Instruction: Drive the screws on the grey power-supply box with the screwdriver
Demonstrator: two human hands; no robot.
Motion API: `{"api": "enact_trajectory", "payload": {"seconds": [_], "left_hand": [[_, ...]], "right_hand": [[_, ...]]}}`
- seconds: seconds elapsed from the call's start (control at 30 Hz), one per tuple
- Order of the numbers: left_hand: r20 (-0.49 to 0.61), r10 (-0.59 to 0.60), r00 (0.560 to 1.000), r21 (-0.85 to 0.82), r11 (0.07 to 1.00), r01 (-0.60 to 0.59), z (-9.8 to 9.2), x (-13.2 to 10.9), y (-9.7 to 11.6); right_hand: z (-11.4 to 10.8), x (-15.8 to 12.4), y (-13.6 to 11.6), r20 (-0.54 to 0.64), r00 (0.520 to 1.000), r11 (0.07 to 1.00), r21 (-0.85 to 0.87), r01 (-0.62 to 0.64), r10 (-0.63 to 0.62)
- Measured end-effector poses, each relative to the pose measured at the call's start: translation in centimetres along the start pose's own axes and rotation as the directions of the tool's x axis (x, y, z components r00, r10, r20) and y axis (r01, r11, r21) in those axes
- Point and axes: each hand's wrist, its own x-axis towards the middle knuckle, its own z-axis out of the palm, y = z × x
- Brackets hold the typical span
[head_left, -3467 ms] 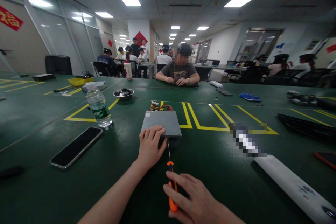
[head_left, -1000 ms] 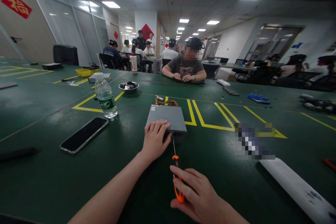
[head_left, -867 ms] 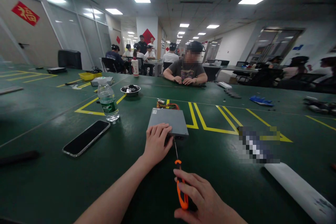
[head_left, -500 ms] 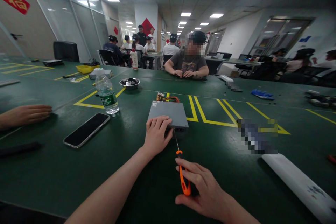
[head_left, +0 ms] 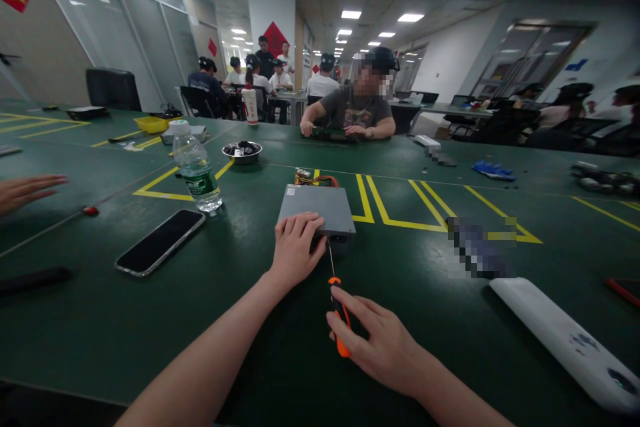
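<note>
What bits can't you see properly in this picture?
Head view:
Near left corner of the grey box: hidden by the left grip.
Tip of the screwdriver: too small and dark.
Writing on the white label: too small.
Co-worker's hand: arm cut off by left edge.

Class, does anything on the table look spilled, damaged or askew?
Nothing stands out. The water bottle is capped with no spill visible, and the gray metal box under the left hand shows no obvious dents.
</note>
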Motion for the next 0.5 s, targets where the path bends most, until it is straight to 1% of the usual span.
{"api": "enact_trajectory", "payload": {"seconds": [0.07, 0.17, 0.27, 0.37, 0.5], "left_hand": [[-0.007, -0.001, 1.0, 0.001, 1.0, 0.001, 0.1, 0.0, 0.0], [-0.014, 0.002, 1.0, 0.0, 1.0, -0.002, 0.1, 0.0, 0.1], [-0.019, 0.01, 1.0, -0.001, 1.0, -0.01, 0.2, -0.1, 0.0], [-0.017, 0.01, 1.0, 0.003, 1.0, -0.01, 0.1, 0.0, 0.0], [-0.009, 0.009, 1.0, 0.003, 1.0, -0.009, 0.0, 0.0, 0.0]], "right_hand": [[0.1, 0.3, -0.1, -0.011, 0.999, 0.996, -0.08, 0.037, -0.038], [0.4, 0.8, 0.0, -0.125, 0.99, 0.984, -0.17, 0.048, -0.07], [0.4, 1.2, 0.1, -0.172, 0.982, 0.974, -0.225, 0.036, -0.076], [-0.1, 1.5, 0.0, -0.177, 0.984, 0.969, -0.246, -0.009, -0.035], [-0.3, 1.8, -0.6, -0.171, 0.979, 0.964, -0.219, -0.152, 0.116]]}}
